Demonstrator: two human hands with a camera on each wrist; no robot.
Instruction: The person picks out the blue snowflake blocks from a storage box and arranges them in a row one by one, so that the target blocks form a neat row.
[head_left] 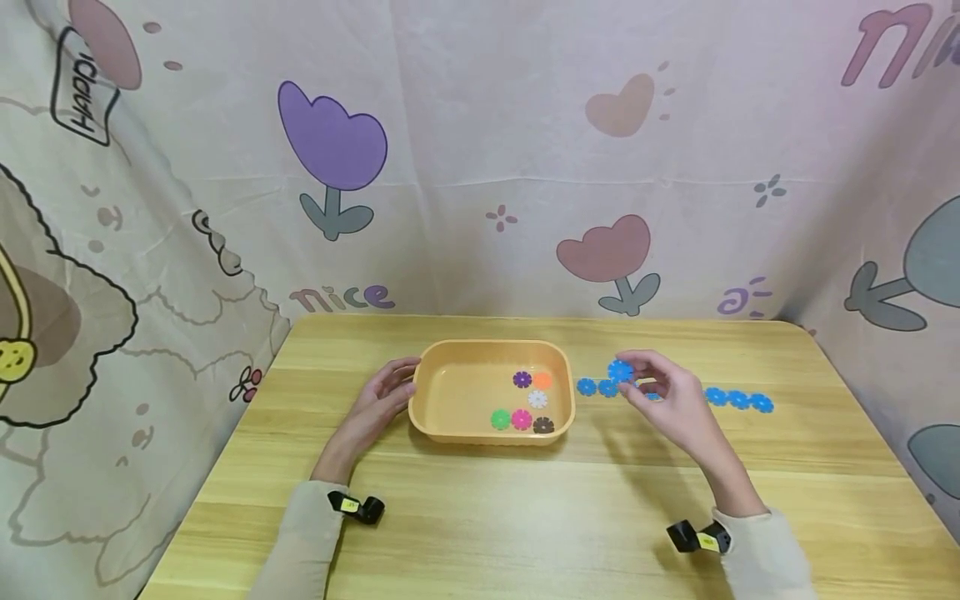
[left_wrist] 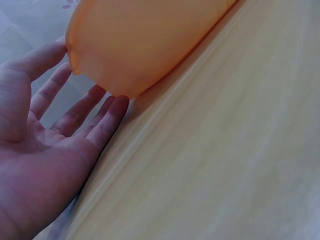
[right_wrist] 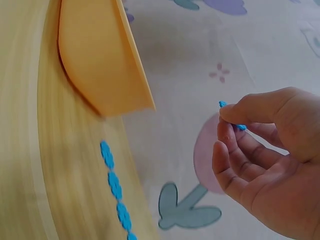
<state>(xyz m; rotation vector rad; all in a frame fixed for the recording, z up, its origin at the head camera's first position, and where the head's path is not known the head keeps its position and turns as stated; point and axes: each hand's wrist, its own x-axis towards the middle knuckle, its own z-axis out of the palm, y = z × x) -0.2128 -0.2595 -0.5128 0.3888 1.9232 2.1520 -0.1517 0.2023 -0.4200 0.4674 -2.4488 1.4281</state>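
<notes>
My right hand (head_left: 670, 400) pinches a blue flower-shaped disc (head_left: 619, 371) between thumb and fingertips, raised above the table to the right of the basin. Below it a row of blue flower discs (head_left: 738, 400) lies on the table, partly hidden behind that hand. At the left end of the yellow plastic basin (head_left: 450, 432), my left hand (head_left: 378, 404) rests its fingertips on the wall and rim, the fingers nearly straight. Inside the basin, toward its right side, lie single discs: purple (head_left: 522, 379), orange (head_left: 542, 381), white (head_left: 537, 399), green (head_left: 500, 419), pink (head_left: 521, 419) and dark brown (head_left: 543, 426).
The wood-grain table (head_left: 480, 517) ends at the back against a printed cloth (head_left: 465, 150), which also hangs along both sides. Each sleeve carries a small black camera, one at the left wrist (head_left: 358, 507) and one at the right (head_left: 697, 537).
</notes>
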